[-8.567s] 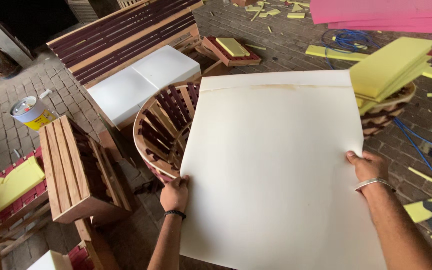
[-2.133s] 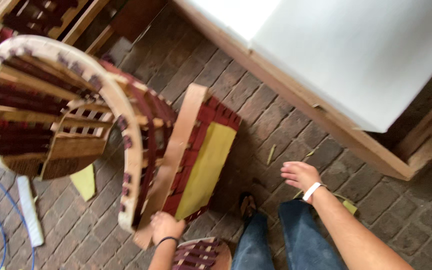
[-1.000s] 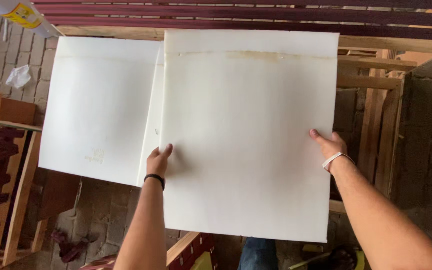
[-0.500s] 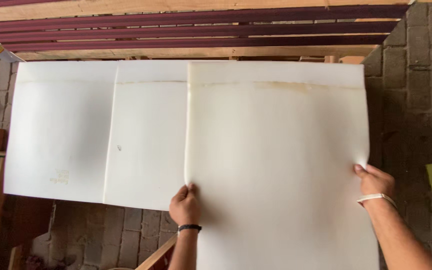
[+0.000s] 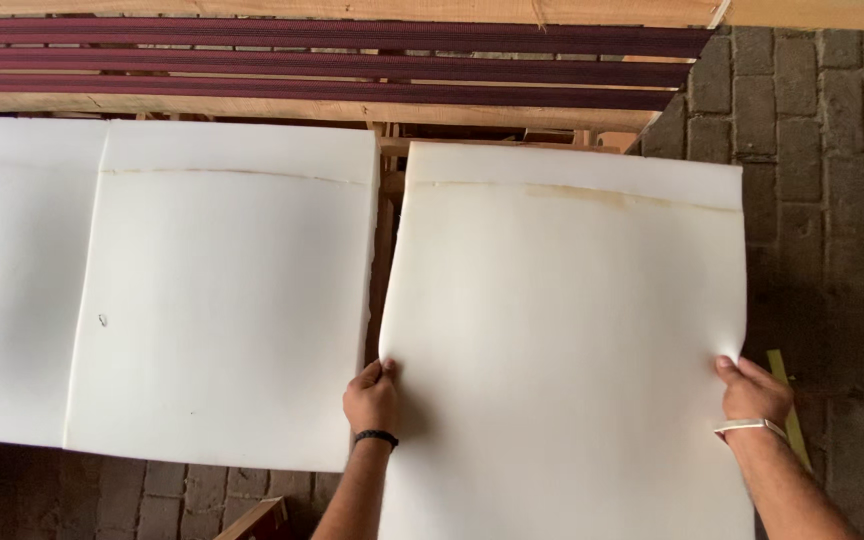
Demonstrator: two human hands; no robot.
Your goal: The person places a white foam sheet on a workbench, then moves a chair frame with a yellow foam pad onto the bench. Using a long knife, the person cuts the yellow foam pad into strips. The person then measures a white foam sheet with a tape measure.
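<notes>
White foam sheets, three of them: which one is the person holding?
The rightmost white foam sheet: left hand and right hand pinch its edges; the other two lie untouched.

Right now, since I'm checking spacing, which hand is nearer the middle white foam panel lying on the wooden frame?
Left. The left hand grips the held white foam sheet beside the middle panel's right edge; the right hand holds the sheet's far side.

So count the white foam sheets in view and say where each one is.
3. The held sheet is on the right, gripped by the left hand and right hand. The middle sheet lies beside it; the far-left sheet is cut off, so more may be hidden.
</notes>
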